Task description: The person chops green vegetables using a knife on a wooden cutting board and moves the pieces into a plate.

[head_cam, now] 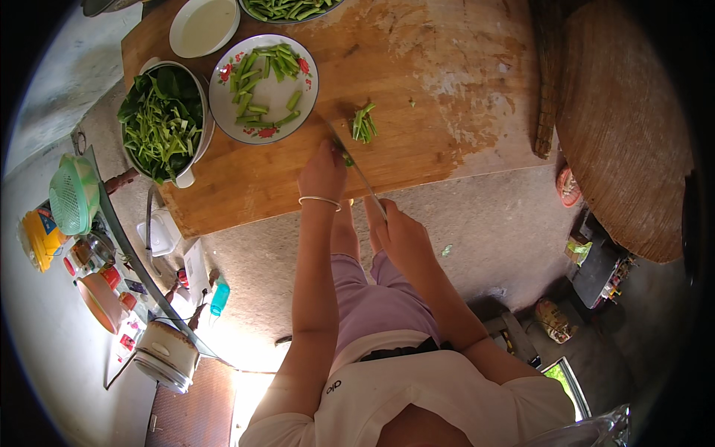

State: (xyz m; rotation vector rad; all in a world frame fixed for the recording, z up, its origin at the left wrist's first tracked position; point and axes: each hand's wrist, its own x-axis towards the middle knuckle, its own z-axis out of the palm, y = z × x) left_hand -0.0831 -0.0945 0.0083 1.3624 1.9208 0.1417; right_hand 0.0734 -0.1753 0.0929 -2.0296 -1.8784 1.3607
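Note:
My right hand (405, 228) grips the handle end of a kitchen knife (362, 172), whose blade slants up and left over the near part of a worn wooden table (402, 151). Against the blade's left side, my left hand (324, 172) has its fingers curled on a small bunch of green stems (348, 161), mostly hidden by the hand and knife. Right of the blade lies a small pile of cut green stems (364, 124). Beyond my left hand stands a white flower-patterned plate (273, 95) holding short stem pieces (244, 106).
At the table's left edge, a two-handled pot (184, 179) is heaped with leafy greens (162, 120). A white bowl (177, 28) and another plate (279, 21) of cut green pieces stand farther back. On the right is a large round woven panel (625, 139). A cluttered glass shelf (145, 285) runs along the left.

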